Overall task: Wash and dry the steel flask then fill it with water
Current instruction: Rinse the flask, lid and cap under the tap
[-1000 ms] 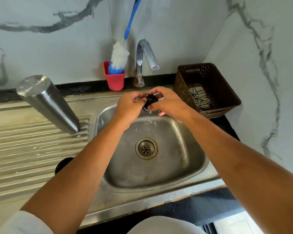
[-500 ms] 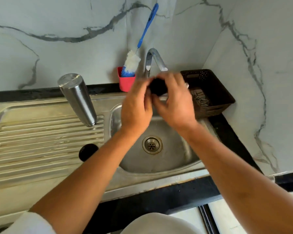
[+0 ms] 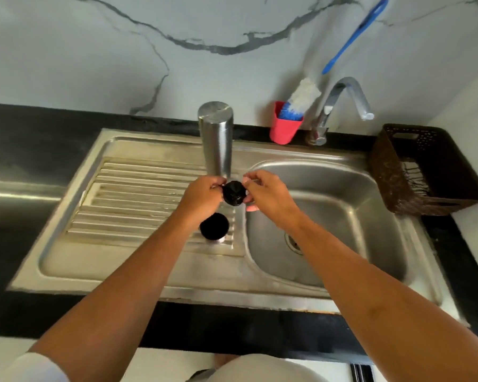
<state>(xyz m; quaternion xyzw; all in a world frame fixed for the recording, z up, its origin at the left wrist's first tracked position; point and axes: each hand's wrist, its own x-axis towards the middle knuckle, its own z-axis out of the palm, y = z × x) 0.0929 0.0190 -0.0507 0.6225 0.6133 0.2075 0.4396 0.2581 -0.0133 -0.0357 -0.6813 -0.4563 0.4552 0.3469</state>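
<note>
The steel flask (image 3: pixel 216 139) stands upside down on the ribbed drainboard (image 3: pixel 133 199), just behind my hands. Between my left hand (image 3: pixel 202 198) and my right hand (image 3: pixel 268 195) is a small black stopper (image 3: pixel 233 193), pinched by the fingertips of both. They hold it above the drainboard's right edge, next to the sink basin (image 3: pixel 342 216). A second black cap (image 3: pixel 214 226) lies on the drainboard under my left wrist.
The tap (image 3: pixel 342 106) rises behind the basin with no water running. A red cup (image 3: pixel 284 128) holds a blue-handled bottle brush (image 3: pixel 351 40). A dark woven basket (image 3: pixel 425 172) stands at the right on the black counter.
Both hands carried the black stopper from under the tap leftward and down to the drainboard's edge, close to the flask. The view swung left too.
</note>
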